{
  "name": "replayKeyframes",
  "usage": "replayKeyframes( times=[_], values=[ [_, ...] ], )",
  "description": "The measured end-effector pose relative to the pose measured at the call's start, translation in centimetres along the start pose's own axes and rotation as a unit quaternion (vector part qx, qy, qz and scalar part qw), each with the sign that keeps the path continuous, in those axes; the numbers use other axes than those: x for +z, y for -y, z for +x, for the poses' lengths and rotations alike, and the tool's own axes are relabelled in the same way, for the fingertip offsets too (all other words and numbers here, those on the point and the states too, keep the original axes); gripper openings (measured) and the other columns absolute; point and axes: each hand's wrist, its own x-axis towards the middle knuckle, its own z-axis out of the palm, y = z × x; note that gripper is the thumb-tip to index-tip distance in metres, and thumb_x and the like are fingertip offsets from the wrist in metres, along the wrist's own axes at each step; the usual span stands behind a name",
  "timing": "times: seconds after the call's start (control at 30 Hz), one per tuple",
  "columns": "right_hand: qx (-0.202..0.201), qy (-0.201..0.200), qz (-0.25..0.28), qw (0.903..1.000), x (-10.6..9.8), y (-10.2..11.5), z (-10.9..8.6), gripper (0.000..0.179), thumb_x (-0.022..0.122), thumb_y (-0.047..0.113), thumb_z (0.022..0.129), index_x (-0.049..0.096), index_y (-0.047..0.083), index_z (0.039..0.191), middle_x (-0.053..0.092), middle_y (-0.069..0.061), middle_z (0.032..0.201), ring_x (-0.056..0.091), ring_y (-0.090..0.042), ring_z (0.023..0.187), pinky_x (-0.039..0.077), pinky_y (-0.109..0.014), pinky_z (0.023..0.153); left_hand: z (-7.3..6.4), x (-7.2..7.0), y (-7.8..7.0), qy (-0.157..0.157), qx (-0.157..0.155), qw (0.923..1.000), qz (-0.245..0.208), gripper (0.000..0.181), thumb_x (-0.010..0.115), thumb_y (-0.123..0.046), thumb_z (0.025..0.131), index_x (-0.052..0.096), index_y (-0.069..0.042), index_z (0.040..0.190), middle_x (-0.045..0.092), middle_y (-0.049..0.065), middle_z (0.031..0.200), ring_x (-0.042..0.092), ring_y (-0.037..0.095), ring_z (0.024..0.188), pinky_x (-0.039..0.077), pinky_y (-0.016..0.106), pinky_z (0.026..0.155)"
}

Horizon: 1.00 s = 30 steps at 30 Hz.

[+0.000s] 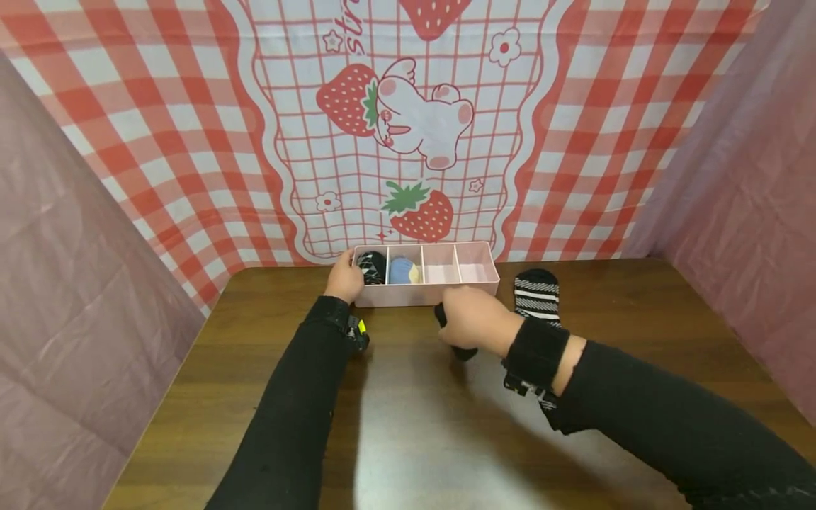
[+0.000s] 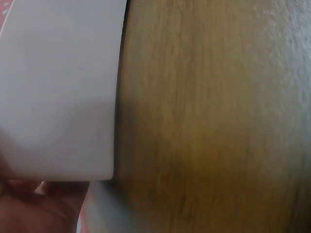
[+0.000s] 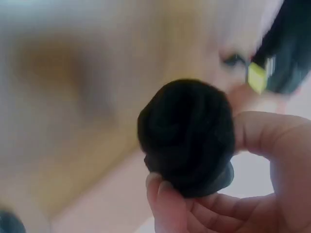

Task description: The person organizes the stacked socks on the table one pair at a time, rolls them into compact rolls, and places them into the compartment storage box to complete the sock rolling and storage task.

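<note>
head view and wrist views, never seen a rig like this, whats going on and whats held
No machine, just a person's left hand and right hand. A camera sits on each wrist, another on the head. The wide head view looks forward and down. On the table are a pink box and, right of it, a striped sock. The box's left half holds a patterned roll and a blue roll. The left hand holds the box's end; the right holds a black bundle, close up in its wrist view. The left wrist view shows box and table.
</note>
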Motion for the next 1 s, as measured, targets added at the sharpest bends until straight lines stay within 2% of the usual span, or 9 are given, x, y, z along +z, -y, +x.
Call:
replayKeyframes(
  times=[0.17,0.3,0.47,0.57,0.63,0.7,0.77,0.8,1.0],
  values=[
    [0.053,-0.038,0.03,0.9974,-2.2,-2.0,4.1,0.023,0.076,0.025,0.087,0.065,0.007,0.077,0.062,-0.007,0.074,0.059,-0.023,0.067,0.049,-0.035,0.06,-0.2,0.0,0.2,-0.006,-0.001,0.9999,0.011,0.055,0.031,-0.006,0.106,0.032,-0.004,0.16,0.043,0.021,0.157,0.042,0.036,0.142,0.036,0.048,0.114],
    [0.089,-0.055,0.08,0.9913,-3.0,-3.0,6.3,0.03,0.068,0.022,0.092,0.062,0.01,0.065,0.055,-0.005,0.062,0.054,-0.023,0.058,0.045,-0.035,0.057,-0.3,0.2,0.3,-0.012,0.003,0.9999,0.011,0.054,0.031,-0.007,0.106,0.033,-0.005,0.16,0.043,0.021,0.157,0.042,0.035,0.142,0.036,0.049,0.114],
    [0.1,-0.1,0.102,0.9847,-3.4,-3.4,8.2,0.035,0.062,0.017,0.097,0.06,0.01,0.062,0.052,-0.007,0.06,0.052,-0.024,0.055,0.043,-0.036,0.056,0.0,0.3,0.4,-0.009,-0.006,0.9998,0.017,0.053,0.03,-0.009,0.108,0.031,-0.008,0.161,0.041,0.019,0.158,0.043,0.035,0.141,0.039,0.05,0.111],
    [0.115,-0.129,0.09,0.9809,-3.1,-3.3,9.1,0.03,0.065,0.02,0.098,0.068,0.007,0.072,0.061,-0.01,0.067,0.059,-0.025,0.059,0.047,-0.037,0.055,0.2,0.3,0.3,-0.009,-0.006,0.9996,0.024,0.054,0.03,-0.01,0.107,0.03,-0.008,0.161,0.042,0.019,0.158,0.045,0.035,0.14,0.04,0.05,0.11],
    [0.131,-0.138,0.079,0.9785,-2.8,-3.0,9.6,0.027,0.065,0.023,0.099,0.072,-0.002,0.104,0.063,-0.011,0.068,0.061,-0.026,0.058,0.046,-0.037,0.052,0.3,0.3,0.3,-0.01,-0.005,0.9996,0.028,0.055,0.031,-0.009,0.106,0.03,-0.007,0.161,0.043,0.02,0.157,0.047,0.036,0.137,0.04,0.05,0.109],
    [0.148,-0.145,0.076,0.9754,-2.3,-2.7,10.1,0.048,0.063,0.024,0.1,0.056,-0.008,0.135,0.063,-0.011,0.067,0.06,-0.027,0.056,0.043,-0.037,0.049,0.4,0.2,0.2,-0.013,-0.001,0.9994,0.033,0.055,0.031,-0.008,0.105,0.032,-0.006,0.161,0.045,0.021,0.155,0.049,0.036,0.135,0.04,0.049,0.109],
    [0.158,-0.148,0.071,0.9736,-1.7,-2.4,10.6,0.067,0.061,0.025,0.101,0.034,-0.008,0.153,0.064,-0.012,0.068,0.06,-0.028,0.056,0.042,-0.038,0.049,0.3,0.3,0.2,-0.017,-0.001,0.9993,0.035,0.055,0.031,-0.008,0.105,0.033,-0.006,0.16,0.047,0.021,0.154,0.05,0.036,0.134,0.041,0.05,0.109],
    [0.16,-0.151,0.065,0.9733,-1.4,-2.2,10.8,0.074,0.06,0.026,0.102,0.024,-0.007,0.158,0.064,-0.013,0.07,0.06,-0.028,0.057,0.043,-0.039,0.051,0.4,0.3,0.2,-0.02,0.0,0.9992,0.036,0.055,0.031,-0.008,0.105,0.033,-0.006,0.16,0.047,0.021,0.153,0.05,0.036,0.134,0.041,0.05,0.109],
    [0.15,-0.137,0.039,0.9785,0.5,-2.1,12.1,0.059,0.062,0.022,0.1,0.044,-0.006,0.148,0.07,-0.021,0.101,0.067,-0.034,0.079,0.056,-0.047,0.066,0.5,0.4,0.3,-0.024,-0.002,0.9993,0.028,0.054,0.032,-0.008,0.106,0.034,-0.007,0.16,0.048,0.02,0.153,0.051,0.037,0.132,0.042,0.05,0.108]
  ],
)
